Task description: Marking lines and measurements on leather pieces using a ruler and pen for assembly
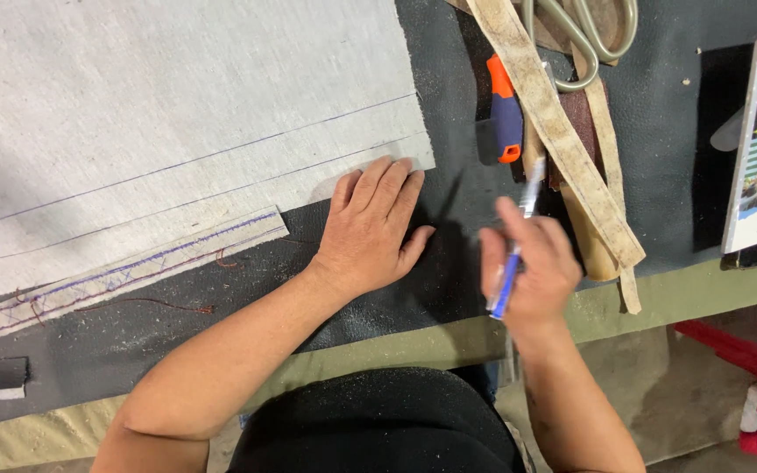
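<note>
The left hand lies flat and open, palm down, with its fingers spread over the lower right corner of a large pale grey sheet and its heel on the dark work surface below that corner. Two thin blue lines are ruled across the sheet, running from lower left up to the right, roughly parallel to its bottom edge. The right hand is closed around a blue and clear pen, held just to the right of the left hand and above the dark surface, apart from the sheet. The pen's long axis runs steeply, nearly upright in the view but leaning a little: its upper clear end points away from the person and slightly right, toward the tools at the top, and its blue lower end points back toward the person's body. Which end is the writing tip cannot be told. Below the sheet lies a narrow cut strip with blue and red marks, slanting the same way as the ruled lines. Beyond the right hand sit an orange and blue handled tool, worn tan straps and large scissors.
</note>
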